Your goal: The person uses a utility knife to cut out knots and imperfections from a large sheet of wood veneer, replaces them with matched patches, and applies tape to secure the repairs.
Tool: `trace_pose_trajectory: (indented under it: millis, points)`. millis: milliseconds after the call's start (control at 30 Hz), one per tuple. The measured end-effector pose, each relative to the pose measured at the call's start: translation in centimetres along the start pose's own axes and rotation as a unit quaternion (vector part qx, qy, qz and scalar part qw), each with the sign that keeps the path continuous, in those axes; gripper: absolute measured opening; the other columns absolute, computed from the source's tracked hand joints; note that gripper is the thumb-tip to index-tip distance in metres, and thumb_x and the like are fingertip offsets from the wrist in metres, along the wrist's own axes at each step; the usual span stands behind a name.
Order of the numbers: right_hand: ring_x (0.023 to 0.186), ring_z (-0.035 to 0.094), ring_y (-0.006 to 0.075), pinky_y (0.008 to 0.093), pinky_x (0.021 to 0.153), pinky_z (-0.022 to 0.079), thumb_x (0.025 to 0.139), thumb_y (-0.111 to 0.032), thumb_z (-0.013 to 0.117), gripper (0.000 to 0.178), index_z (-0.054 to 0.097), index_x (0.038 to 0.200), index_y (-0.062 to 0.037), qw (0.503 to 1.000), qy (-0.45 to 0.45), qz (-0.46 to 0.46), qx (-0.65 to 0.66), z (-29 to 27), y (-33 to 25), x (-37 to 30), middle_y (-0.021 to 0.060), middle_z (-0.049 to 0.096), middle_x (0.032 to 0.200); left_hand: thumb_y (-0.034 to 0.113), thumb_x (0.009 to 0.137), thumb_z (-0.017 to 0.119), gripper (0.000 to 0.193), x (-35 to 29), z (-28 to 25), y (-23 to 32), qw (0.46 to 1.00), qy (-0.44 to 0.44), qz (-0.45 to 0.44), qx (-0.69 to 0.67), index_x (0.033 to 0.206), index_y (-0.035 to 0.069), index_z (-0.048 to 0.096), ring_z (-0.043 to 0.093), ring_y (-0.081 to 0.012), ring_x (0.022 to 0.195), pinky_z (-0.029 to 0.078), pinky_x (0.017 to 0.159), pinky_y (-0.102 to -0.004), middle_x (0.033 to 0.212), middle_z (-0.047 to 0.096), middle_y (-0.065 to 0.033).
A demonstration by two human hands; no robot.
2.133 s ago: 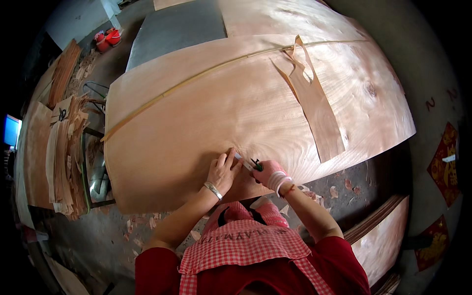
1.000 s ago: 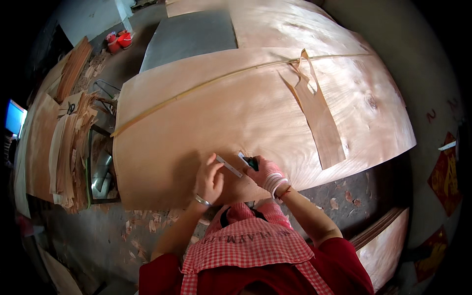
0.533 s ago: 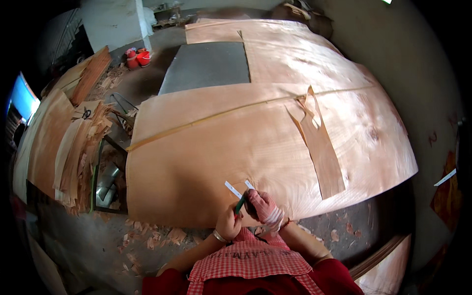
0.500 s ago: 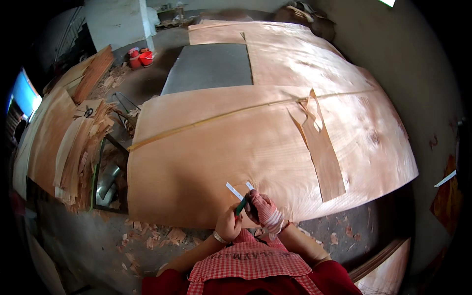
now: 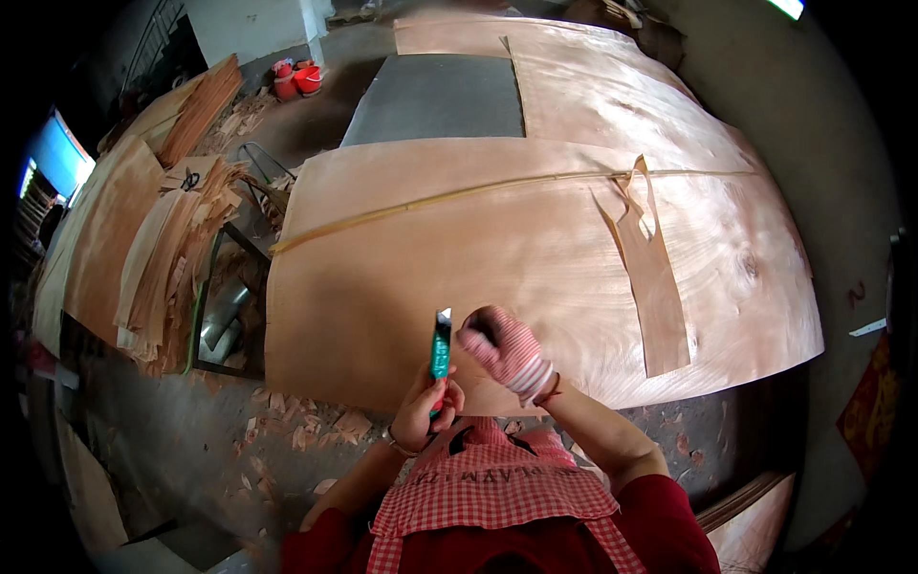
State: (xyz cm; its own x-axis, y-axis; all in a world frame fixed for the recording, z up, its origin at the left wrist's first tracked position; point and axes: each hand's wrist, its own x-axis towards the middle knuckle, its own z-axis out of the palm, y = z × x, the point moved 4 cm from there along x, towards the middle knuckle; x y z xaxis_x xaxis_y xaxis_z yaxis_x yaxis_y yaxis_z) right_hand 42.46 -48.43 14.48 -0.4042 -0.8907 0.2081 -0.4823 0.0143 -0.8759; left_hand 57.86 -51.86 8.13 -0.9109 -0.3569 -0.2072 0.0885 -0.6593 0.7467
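Your left hand [image 5: 427,409] now alone grips the slim green cutter [image 5: 441,352], blade [image 5: 445,314] clear; your striped-gloved right hand [image 5: 504,350] curls apart (contents hidden).

Dark capital lettering [image 5: 507,475] runs upside down near the far edge of the checked apron's bib [image 5: 492,502]; a red handwritten numeral [image 5: 857,294] marks the right-hand wall [image 5: 808,191].

Green knife [image 5: 441,356] partly hidden by left hand [image 5: 419,413]

Red buckets [image 5: 307,80] near pale wall [image 5: 251,27], silvery metal piece [image 5: 224,308]
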Motion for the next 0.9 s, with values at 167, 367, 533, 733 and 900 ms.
trace_pose_trajectory:
  millis: [167, 367, 533, 733, 900]
  points:
    - [0.054, 0.051, 0.0068, 0.0197, 0.046, 0.043, 0.084, -0.028, 0.060, 0.034, 0.056, 0.105, -0.0009, 0.920, -0.035, 0.213, 0.328, 0.8, 0.4, -1.1, 0.0033, 0.059, 0.077, 0.021, 0.094, 0.036, 0.023, -1.9, -0.4, -0.4, 0.999, -0.008, -0.042, 0.008, 0.114, 0.008, 0.040, 0.041, -0.0105, 0.044, 0.034, 0.041, -0.0211, 0.073, 0.052, -0.0087]
    - [0.053, 0.050, 0.0067, 0.0198, 0.046, 0.042, 0.087, -0.013, 0.052, 0.012, 0.058, 0.089, -0.0019, 0.941, -0.096, 0.248, 0.208, 0.4, 0.7, -0.8, 0.0034, 0.060, 0.069, 0.015, 0.092, 0.041, 0.020, -2.2, 0.3, -1.4, 0.995, -0.022, -0.046, 0.086, 0.109, 0.004, 0.039, 0.045, -0.0107, 0.052, 0.039, 0.050, -0.0235, 0.072, 0.050, -0.0061]
    - [0.052, 0.049, 0.0075, 0.0195, 0.046, 0.041, 0.090, -0.014, 0.047, 0.017, 0.055, 0.088, 0.0007, 0.953, 0.068, 0.176, 0.238, -5.0, 0.1, 1.0, 0.0069, 0.063, 0.072, 0.014, 0.089, 0.047, 0.013, -1.9, -0.1, -2.8, 0.991, -0.025, -0.052, 0.122, 0.093, 0.002, 0.047, 0.046, -0.0096, 0.051, 0.038, 0.046, -0.0222, 0.072, 0.052, -0.0058]
    - [0.054, 0.051, 0.0058, 0.0187, 0.047, 0.042, 0.086, -0.011, 0.052, 0.014, 0.059, 0.093, -0.0005, 0.935, -0.084, 0.273, 0.211, -2.0, -0.3, -2.6, 0.0014, 0.059, 0.070, 0.011, 0.084, 0.056, 0.011, 0.7, 1.5, -0.1, 0.983, 0.092, 0.067, 0.146, 0.083, 0.000, 0.055, 0.046, -0.0048, 0.045, 0.036, 0.040, -0.0197, 0.063, 0.055, -0.0029]
    - [0.056, 0.054, 0.0127, 0.0253, 0.050, 0.044, 0.082, -0.013, 0.058, 0.013, 0.061, 0.092, -0.0049, 0.986, 0.080, 0.149, 0.002, -3.2, 1.2, -3.7, 0.0046, 0.058, 0.070, 0.011, 0.082, 0.060, 0.014, 1.6, 1.9, 0.2, 0.971, 0.146, 0.059, 0.179, 0.076, -0.001, 0.057, 0.046, -0.0045, 0.044, 0.035, 0.038, -0.0192, 0.059, 0.056, -0.0034]
